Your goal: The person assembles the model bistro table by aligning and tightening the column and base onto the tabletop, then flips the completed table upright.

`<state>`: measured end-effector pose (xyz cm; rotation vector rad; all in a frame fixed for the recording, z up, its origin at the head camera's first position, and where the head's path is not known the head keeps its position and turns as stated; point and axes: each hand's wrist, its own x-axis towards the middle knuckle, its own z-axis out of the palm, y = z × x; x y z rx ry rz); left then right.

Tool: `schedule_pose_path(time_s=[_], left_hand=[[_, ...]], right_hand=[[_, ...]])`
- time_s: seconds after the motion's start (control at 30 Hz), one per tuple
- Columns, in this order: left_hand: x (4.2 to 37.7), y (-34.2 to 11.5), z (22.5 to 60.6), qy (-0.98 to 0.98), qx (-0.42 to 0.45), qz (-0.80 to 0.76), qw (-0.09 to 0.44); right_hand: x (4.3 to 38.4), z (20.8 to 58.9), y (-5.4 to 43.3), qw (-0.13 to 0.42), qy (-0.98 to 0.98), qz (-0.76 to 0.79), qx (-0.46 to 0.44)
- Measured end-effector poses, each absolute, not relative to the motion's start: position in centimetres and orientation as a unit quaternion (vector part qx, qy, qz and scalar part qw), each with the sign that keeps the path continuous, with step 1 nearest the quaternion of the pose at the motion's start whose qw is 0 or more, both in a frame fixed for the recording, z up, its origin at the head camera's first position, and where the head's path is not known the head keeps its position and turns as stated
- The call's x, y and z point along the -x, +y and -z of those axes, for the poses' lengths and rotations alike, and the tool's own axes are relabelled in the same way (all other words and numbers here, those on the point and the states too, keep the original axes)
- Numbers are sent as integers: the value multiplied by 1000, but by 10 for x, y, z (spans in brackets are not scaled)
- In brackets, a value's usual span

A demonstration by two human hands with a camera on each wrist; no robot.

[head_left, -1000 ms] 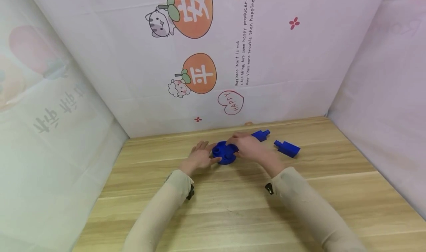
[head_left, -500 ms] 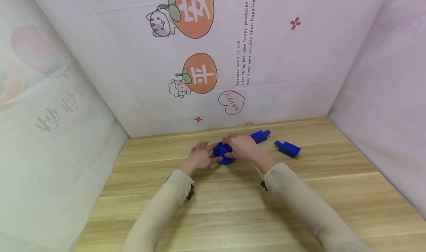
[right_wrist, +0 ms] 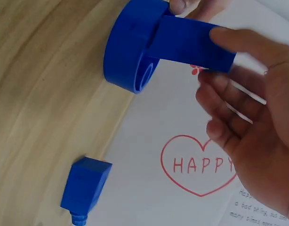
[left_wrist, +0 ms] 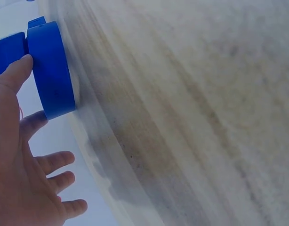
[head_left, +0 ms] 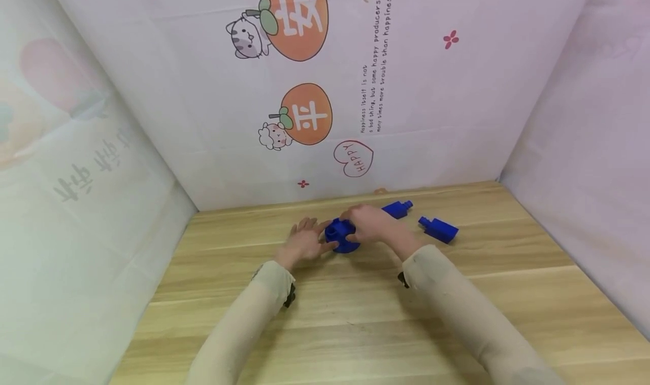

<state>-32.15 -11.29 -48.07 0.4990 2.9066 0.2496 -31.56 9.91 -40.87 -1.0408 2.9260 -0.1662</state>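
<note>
A round blue base [head_left: 347, 248] with a raised rim lies flat near the back of the table. My left hand [head_left: 303, 241] holds its left side between thumb and index finger; the other fingers stick out, as the left wrist view shows on the base's wall [left_wrist: 52, 70]. With thumb and fingertips, my right hand [head_left: 373, 225] pinches the upper end of a rectangular blue block [right_wrist: 184, 42]. This block stands on end, its lower end at the inside of the base [right_wrist: 128, 44]. A small ring-shaped socket shows beside it in the right wrist view.
Two more blue blocks with narrow stepped ends lie to the right: one block [head_left: 397, 209] just behind my right hand, another block [head_left: 439, 230] farther right. A printed white cloth wall [head_left: 421, 119] rises directly behind the wooden table [head_left: 345, 328], with cloth on both sides.
My right hand has shifted slightly left over the round base, bringing the block with it. The left hand stays in place on the base.
</note>
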Motion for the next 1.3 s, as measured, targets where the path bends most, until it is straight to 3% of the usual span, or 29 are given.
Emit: schedule_pose_path(time_s=[0.23,0.5,0.97,1.3], left_hand=[[320,-113,480,977,-169,-90,92],[318,-111,474,978,-170,-85,90],[317,-111,478,977,-173,-83,94],[317,-111,476,978,-168,-85,92]], right_hand=[[318,419,94,-9,963,81,258],[319,424,95,-31,955,92,279],[319,425,102,1,969,101,227],[314,422,108,13,961,118,249]])
